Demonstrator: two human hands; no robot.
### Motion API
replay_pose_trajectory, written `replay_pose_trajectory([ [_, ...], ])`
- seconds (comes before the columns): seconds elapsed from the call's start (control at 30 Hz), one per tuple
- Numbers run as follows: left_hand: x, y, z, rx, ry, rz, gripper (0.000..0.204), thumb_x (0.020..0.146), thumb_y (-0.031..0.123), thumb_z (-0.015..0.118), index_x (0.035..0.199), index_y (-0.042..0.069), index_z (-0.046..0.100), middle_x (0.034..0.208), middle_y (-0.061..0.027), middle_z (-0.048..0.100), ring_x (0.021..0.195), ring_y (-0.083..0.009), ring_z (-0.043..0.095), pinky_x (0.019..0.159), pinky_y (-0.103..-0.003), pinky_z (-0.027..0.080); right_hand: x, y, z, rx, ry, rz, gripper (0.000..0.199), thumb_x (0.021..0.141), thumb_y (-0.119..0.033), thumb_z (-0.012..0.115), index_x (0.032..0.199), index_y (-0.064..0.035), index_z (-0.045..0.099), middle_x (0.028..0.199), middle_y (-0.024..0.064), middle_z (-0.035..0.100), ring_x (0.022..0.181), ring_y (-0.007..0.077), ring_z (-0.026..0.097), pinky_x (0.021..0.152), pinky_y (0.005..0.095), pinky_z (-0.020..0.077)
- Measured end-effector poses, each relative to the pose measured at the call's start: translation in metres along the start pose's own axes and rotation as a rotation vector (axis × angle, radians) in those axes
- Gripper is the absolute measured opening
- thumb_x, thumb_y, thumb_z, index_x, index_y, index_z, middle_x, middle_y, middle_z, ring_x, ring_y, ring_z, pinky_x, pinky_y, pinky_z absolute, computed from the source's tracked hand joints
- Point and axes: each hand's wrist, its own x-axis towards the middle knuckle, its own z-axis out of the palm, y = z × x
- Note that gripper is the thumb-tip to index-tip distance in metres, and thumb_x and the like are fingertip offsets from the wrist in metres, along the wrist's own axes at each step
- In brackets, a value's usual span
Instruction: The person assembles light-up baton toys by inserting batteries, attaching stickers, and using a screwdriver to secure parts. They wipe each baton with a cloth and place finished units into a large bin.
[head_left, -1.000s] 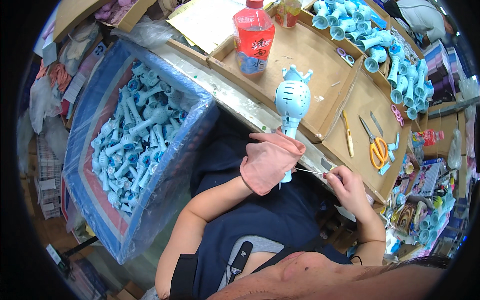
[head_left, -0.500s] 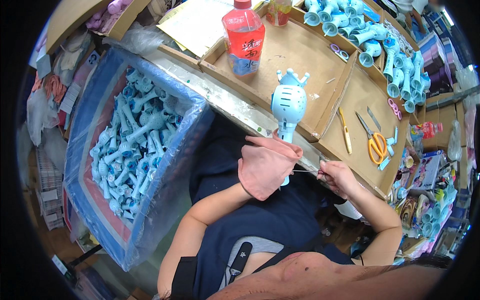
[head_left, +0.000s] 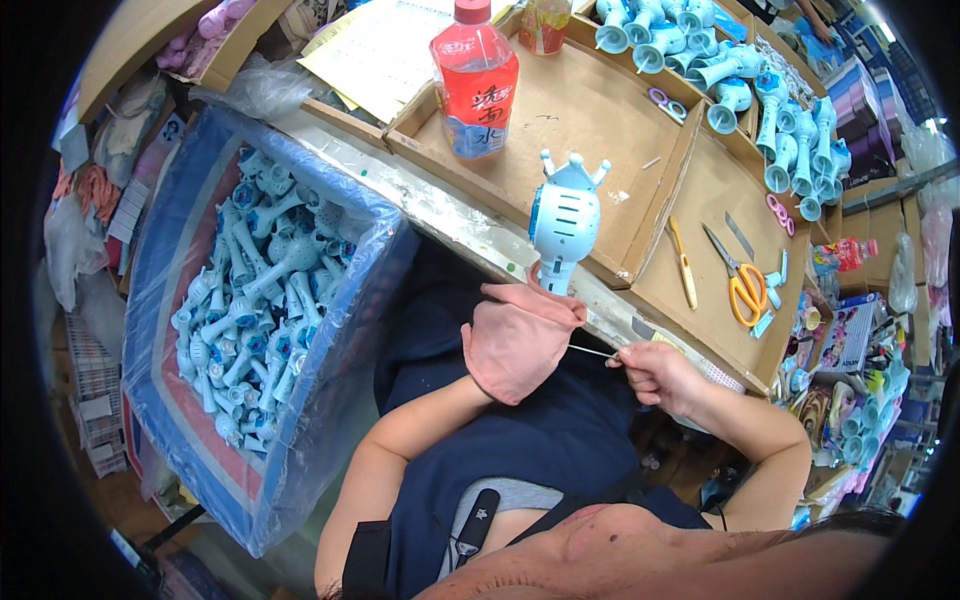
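Upright at the cardboard tray's near edge: blue-and-white toy wand, handle gripped in gloved left hand; right hand, just beside, pinching thin rod toward handle.

Pale blue and white toy wand; pink cloth glove on the left hand; red-labelled clear bottle; orange-handled scissors; brown cardboard tray; blue plastic-lined bin of pale blue parts.

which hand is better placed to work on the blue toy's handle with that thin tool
Right. The right hand already pinches the thin metal tool, tip pointing at the light-blue toy, whose handle the gloved left hand grips.
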Motion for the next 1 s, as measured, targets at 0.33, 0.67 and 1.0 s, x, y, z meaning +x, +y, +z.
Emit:
replay_pose_trajectory([
  [0.33,-0.001,-0.001,-0.005,-0.071,-0.015,0.002,0.025,0.084,-0.001,0.059,0.108,0.005,0.057,0.105,-0.0049,0.064,0.101,-0.0175,0.060,0.102,-0.030,0.038,-0.003,-0.001,0.007,-0.303,0.080,-0.371,0.023,0.093,-0.025,0.061,0.096,-0.0022,0.058,0.064,0.0016,0.051,0.052,0.0133,0.050,0.048,0.0263,0.0420],
  [0.67,0.002,0.001,-0.010,0.194,0.060,0.131,0.021,0.083,0.008,0.056,0.104,0.006,0.059,0.098,-0.0070,0.064,0.092,-0.0219,0.063,0.084,-0.032,0.047,-0.001,-0.012,0.007,0.328,-0.160,0.220,0.028,0.097,-0.031,0.056,0.100,-0.0043,0.051,0.060,-0.0059,0.037,0.049,0.0053,0.032,0.043,0.0219,0.0283],
  [1.0,0.003,-0.003,-0.010,0.426,0.009,0.144,0.016,0.082,0.010,0.057,0.097,0.009,0.062,0.090,-0.0054,0.065,0.076,-0.0207,0.065,0.061,-0.033,0.051,-0.001,0.004,0.004,-1.056,0.211,-1.188,0.021,0.077,-0.010,0.073,0.093,-0.0008,0.062,0.065,0.0089,0.057,0.057,0.0270,0.060,0.050,0.0339,0.0478],
])
